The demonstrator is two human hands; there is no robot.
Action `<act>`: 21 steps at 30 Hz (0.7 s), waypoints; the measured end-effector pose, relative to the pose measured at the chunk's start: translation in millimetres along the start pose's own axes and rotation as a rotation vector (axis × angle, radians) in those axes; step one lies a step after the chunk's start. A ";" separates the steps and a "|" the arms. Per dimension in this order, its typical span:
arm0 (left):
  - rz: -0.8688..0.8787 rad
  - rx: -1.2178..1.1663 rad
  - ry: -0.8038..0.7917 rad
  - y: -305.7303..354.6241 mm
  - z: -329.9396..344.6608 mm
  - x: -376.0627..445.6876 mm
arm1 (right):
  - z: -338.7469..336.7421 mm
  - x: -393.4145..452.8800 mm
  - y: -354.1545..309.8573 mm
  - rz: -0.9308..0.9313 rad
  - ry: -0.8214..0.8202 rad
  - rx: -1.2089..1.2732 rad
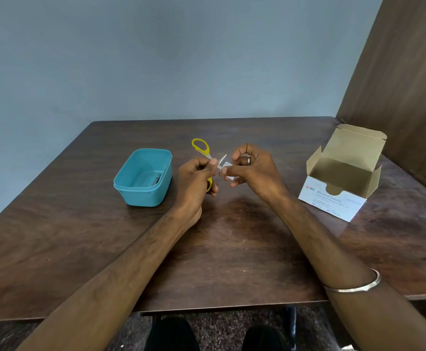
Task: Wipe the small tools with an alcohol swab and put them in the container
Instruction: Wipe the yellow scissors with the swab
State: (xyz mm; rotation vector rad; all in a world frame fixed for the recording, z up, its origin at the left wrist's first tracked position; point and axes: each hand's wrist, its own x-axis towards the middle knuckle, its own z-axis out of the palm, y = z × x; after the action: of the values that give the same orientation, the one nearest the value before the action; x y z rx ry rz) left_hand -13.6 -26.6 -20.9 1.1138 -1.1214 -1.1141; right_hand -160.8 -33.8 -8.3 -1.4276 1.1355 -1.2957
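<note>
Yellow-handled scissors (202,149) were held above the dark wooden table (232,249) by the left hand (194,182), whose fingers and thumb curled round the tool near its pivot. One handle loop stood up and away from the person, the other showed just below the fingers, and the blades pointed right, toward the other hand. The right hand (251,171) pinched a small white alcohol swab (226,166) between thumb and forefinger, its fingers closed on the swab, which lay against the blades; how far the blades were parted could not be told. A ring sat on one right finger, and a metal bangle (358,285) circled the right forearm.

To the left of the hands, near them but apart, a teal plastic container (143,177) rested on the table with its lid off; a small metal item (157,179) lay inside on its floor, too small to identify. Well to the right stood a white cardboard box (341,178) printed "BD Alcohol Swabs", its flaps open. Behind the table rose a grey-blue wall (156,59), with a brown wood panel (404,84) at the right.
</note>
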 end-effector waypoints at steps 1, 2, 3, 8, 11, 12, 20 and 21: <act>0.001 -0.004 0.001 -0.2 -0.4 0.3 | -0.4 -0.1 0.4 0.006 -0.009 -0.001; 0.002 -0.010 0.002 0.1 -0.9 0.3 | -0.5 -0.2 0.7 0.014 -0.015 -0.008; 0.002 -0.014 0.002 0.4 -1.0 0.2 | -0.5 -0.4 0.9 0.020 -0.019 -0.017; 0.016 -0.021 -0.002 0.5 0.4 -1.5 | 0.7 -0.6 3.5 0.020 0.004 -0.078; 0.030 -0.018 -0.003 0.4 -0.2 -1.2 | 1.4 -1.4 3.5 0.004 -0.002 -0.140; 0.035 -0.017 -0.003 0.7 -0.5 -1.1 | 1.6 -2.1 3.0 -0.002 -0.009 -0.148; 0.045 -0.001 0.013 1.9 -1.6 -0.1 | 0.9 -2.9 -0.6 0.017 -0.049 -0.209; 0.048 0.002 0.026 2.6 -2.4 0.7 | 0.2 -2.5 -0.3 0.020 -0.047 -0.217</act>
State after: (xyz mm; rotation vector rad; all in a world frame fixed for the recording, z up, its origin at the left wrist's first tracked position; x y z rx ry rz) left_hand -11.0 -26.9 -18.5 1.0939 -1.1235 -1.0588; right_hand -160.8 -31.2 -8.5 -1.5907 1.2866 -1.1462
